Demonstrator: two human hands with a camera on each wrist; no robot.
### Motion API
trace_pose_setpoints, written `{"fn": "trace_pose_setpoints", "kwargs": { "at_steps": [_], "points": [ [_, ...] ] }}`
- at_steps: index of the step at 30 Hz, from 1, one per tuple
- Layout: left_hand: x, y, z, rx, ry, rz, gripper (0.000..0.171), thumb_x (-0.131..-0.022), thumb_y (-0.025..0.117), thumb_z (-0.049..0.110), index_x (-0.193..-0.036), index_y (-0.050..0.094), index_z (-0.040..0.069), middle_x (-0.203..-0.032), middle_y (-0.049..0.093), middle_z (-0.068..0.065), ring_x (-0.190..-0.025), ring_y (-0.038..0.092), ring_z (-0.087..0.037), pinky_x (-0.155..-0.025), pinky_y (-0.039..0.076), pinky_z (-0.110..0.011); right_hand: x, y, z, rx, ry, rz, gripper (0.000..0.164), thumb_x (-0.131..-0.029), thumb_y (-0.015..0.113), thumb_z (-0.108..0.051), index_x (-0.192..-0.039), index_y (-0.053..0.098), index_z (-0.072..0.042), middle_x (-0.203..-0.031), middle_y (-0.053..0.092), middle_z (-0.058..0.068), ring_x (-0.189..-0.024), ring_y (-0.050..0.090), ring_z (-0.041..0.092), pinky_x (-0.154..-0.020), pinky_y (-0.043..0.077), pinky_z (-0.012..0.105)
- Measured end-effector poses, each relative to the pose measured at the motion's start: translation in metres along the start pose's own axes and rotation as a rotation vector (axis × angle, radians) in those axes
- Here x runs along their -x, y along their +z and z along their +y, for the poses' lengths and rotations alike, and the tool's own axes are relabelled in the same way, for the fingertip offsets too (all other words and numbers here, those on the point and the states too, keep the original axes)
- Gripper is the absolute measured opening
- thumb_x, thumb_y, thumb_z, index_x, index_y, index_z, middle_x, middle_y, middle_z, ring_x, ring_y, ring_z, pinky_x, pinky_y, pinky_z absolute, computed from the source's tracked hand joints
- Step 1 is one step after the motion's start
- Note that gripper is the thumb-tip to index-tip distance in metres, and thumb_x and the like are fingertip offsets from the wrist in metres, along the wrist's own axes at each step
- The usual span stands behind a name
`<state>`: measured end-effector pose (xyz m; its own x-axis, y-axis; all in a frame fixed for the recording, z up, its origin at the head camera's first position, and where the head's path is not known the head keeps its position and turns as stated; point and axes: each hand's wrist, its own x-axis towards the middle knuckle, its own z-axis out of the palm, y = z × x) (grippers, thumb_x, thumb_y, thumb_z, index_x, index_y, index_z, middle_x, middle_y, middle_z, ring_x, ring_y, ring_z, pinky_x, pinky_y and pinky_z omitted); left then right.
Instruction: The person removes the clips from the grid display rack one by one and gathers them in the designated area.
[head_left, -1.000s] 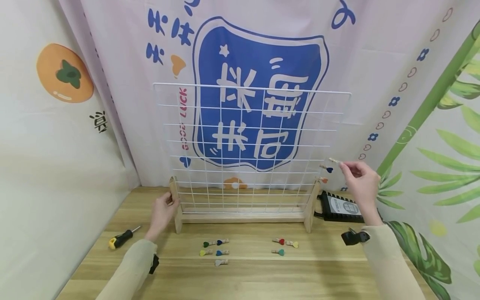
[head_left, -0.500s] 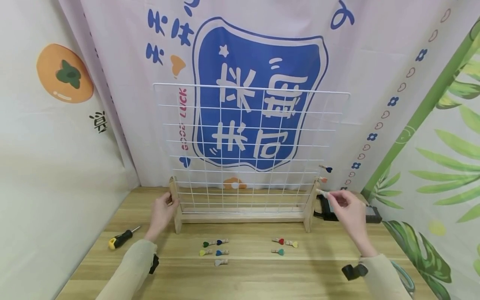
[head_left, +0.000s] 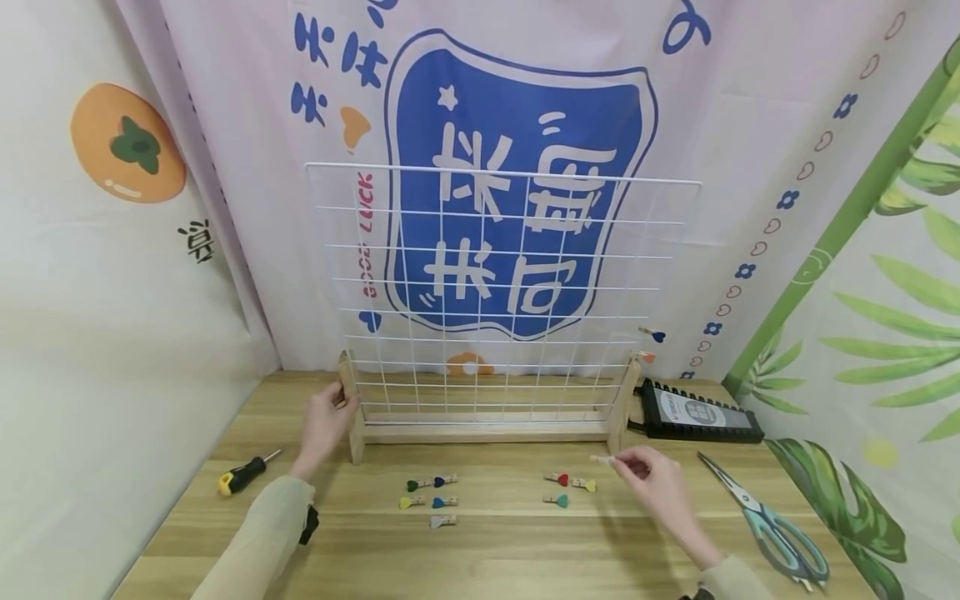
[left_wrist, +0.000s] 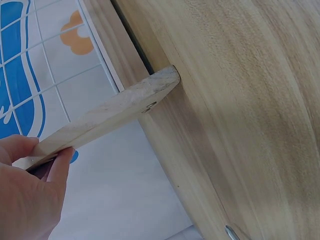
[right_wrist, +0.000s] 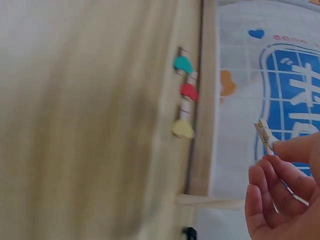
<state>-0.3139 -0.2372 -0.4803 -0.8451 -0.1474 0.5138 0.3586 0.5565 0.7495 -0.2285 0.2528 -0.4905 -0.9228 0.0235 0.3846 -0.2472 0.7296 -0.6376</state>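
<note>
My left hand (head_left: pixel 327 421) grips the left wooden upright (left_wrist: pixel 120 110) of a stand that holds a white wire grid (head_left: pixel 502 173). Between thumb and forefinger, my right hand (head_left: pixel 660 487) pinches a small wooden clothespin (right_wrist: pixel 263 131) in front of the stand's right foot; its heart, if any, is hidden. Two clothespins, one with a dark blue heart (head_left: pixel 657 336) and one with an orange heart (head_left: pixel 648 357), are at the grid's right edge. Below lie clothespins with red (head_left: pixel 562 480), yellow (head_left: pixel 589 485) and teal (head_left: pixel 562 501) hearts.
Several more heart clothespins (head_left: pixel 441 502) lie on the table at left of centre. A screwdriver (head_left: pixel 243 477) lies far left. Scissors (head_left: pixel 765 525) and a black case (head_left: pixel 697 412) lie at right. Printed curtains (head_left: pixel 750 125) surround the table.
My right hand has come down and leftward with the clothespin, from beside the grid's right edge to over the table, uncovering the scissors and black case. My left hand stays on the upright.
</note>
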Motion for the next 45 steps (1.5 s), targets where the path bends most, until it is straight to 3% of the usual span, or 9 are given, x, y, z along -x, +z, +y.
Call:
{"fn": "trace_pose_setpoints", "kwargs": {
  "at_steps": [9, 19, 33, 42, 45],
  "points": [
    [-0.004, 0.0, 0.001, -0.066, -0.104, -0.045, 0.007, -0.091, 0.062, -0.005, -0.085, 0.062, -0.009, -0.104, 0.07, -0.034, -0.105, 0.068, -0.046, -0.086, 0.06, -0.045, 0.021, 0.026, 0.012, 0.013, -0.019, -0.065, 0.008, -0.079, 0.08, -0.007, -0.079, 0.074, -0.012, -0.071, 0.07, -0.003, -0.059, 0.052, -0.007, -0.054, 0.049, 0.013],
    [-0.004, -0.001, 0.002, -0.066, -0.112, -0.06, 0.008, -0.091, 0.06, -0.005, -0.091, 0.063, -0.012, -0.108, 0.068, -0.036, -0.106, 0.067, -0.047, -0.088, 0.059, -0.047, 0.023, 0.035, 0.015, 0.038, 0.039, -0.169, 0.009, -0.08, 0.079, -0.006, -0.079, 0.073, -0.012, -0.071, 0.069, -0.004, -0.059, 0.049, -0.006, -0.054, 0.046, 0.013],
    [-0.003, -0.001, 0.001, -0.053, -0.126, -0.071, 0.011, -0.092, 0.059, -0.005, -0.097, 0.064, -0.014, -0.11, 0.067, -0.036, -0.108, 0.067, -0.047, -0.089, 0.059, -0.045, 0.024, 0.034, 0.019, 0.081, -0.044, -0.215, 0.007, -0.08, 0.08, -0.011, -0.077, 0.075, -0.013, -0.071, 0.069, -0.005, -0.06, 0.047, -0.008, -0.053, 0.044, 0.013],
    [-0.003, 0.0, 0.001, -0.042, -0.14, -0.068, 0.012, -0.092, 0.059, -0.005, -0.097, 0.063, -0.015, -0.111, 0.067, -0.037, -0.109, 0.066, -0.047, -0.09, 0.058, -0.046, 0.018, 0.026, 0.017, 0.059, 0.072, -0.259, 0.003, -0.082, 0.076, -0.006, -0.085, 0.074, -0.007, -0.077, 0.072, 0.0, -0.062, 0.053, -0.003, -0.056, 0.047, 0.014],
    [-0.004, 0.0, 0.001, -0.034, -0.141, -0.064, 0.011, -0.091, 0.059, -0.006, -0.096, 0.063, -0.015, -0.11, 0.067, -0.037, -0.109, 0.067, -0.047, -0.09, 0.059, -0.046, 0.01, 0.016, 0.012, 0.043, 0.089, -0.237, 0.005, -0.083, 0.075, -0.006, -0.088, 0.075, -0.004, -0.081, 0.074, 0.003, -0.064, 0.056, -0.001, -0.059, 0.05, 0.014]
  ]
}}
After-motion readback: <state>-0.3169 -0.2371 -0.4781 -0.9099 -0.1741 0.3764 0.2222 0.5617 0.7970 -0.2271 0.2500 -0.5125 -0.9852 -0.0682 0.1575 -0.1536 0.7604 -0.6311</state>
